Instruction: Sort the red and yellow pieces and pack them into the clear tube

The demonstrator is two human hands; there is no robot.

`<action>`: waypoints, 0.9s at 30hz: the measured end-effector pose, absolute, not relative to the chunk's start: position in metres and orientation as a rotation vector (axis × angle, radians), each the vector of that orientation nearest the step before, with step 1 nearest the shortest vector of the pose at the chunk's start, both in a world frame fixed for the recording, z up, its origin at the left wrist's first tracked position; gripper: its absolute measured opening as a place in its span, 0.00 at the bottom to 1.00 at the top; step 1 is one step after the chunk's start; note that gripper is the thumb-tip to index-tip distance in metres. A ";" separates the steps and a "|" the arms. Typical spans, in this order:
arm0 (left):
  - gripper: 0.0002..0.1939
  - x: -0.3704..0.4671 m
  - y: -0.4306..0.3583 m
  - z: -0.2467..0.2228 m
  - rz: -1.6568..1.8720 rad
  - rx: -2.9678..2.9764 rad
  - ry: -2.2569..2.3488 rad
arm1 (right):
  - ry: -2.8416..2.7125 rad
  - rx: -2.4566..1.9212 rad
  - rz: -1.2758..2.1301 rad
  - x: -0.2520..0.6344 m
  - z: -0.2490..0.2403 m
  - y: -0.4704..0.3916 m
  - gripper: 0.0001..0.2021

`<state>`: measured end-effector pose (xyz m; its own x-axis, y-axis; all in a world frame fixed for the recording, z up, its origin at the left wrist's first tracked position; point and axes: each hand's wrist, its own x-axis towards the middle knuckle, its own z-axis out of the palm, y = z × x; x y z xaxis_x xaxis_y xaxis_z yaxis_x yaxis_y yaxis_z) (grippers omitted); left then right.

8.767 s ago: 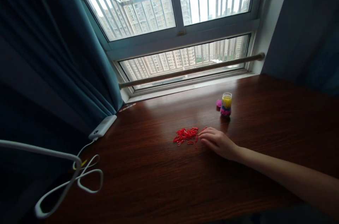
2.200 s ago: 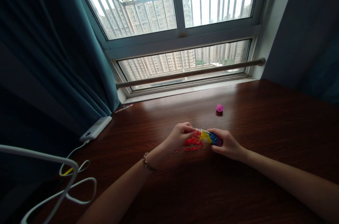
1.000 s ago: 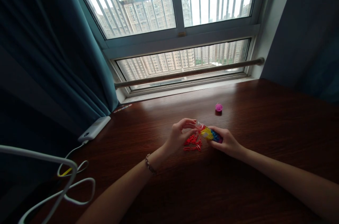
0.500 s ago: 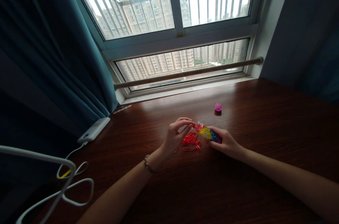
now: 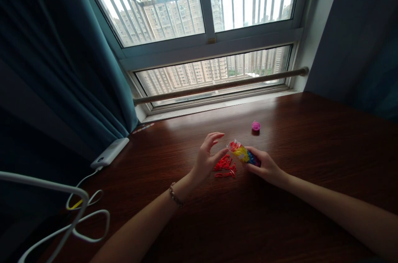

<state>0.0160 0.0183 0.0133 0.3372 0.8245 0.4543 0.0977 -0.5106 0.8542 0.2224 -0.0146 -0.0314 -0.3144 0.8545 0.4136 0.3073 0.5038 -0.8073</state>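
Brown wood forms the table (image 5: pixel 186 221), spread beneath and around a small clear jar (image 5: pixel 244 155). Beyond the jar is a barred window (image 5: pixel 161 10), with tall buildings outside. A blue-green curtain (image 5: pixel 62 39) hangs far to the jar's left. Also well left of the jar, a white cable (image 5: pixel 40 178) bends in loose loops. The right hand (image 5: pixel 265 165) grasps the jar near its base, thumb and fingers wrapped around it. The left hand (image 5: pixel 207 155) is at the jar's mouth, thumb and fingers spread wide; whether the thumb touches the rim, I cannot tell. A white device (image 5: pixel 110 153) rests well left of the jar. The jar itself is tilted, mouth toward the left hand, its contents layered red, yellow, blue and purple from mouth to base. Red pieces (image 5: pixel 224 163) lie in a loose pile just left of the jar. A pink lid (image 5: pixel 256 126) sits beyond the jar.
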 end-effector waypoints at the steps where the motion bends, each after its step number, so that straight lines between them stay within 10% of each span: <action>1: 0.21 0.019 0.017 0.009 1.181 1.795 0.805 | -1.851 -0.956 0.781 0.222 -0.032 -0.015 0.19; 10: 0.20 0.034 0.000 -0.001 0.982 1.352 0.583 | -1.772 -0.725 1.096 0.215 -0.040 -0.019 0.29; 27: 0.16 -0.078 0.017 -0.024 1.476 2.131 1.310 | -2.435 -1.415 0.499 0.170 -0.029 0.030 0.27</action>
<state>-0.0778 0.0170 -0.0243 0.0895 0.7718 0.6296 0.5332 -0.5710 0.6242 0.1697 0.0297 -0.0295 -0.4808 0.8743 0.0667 0.7775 0.4603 -0.4285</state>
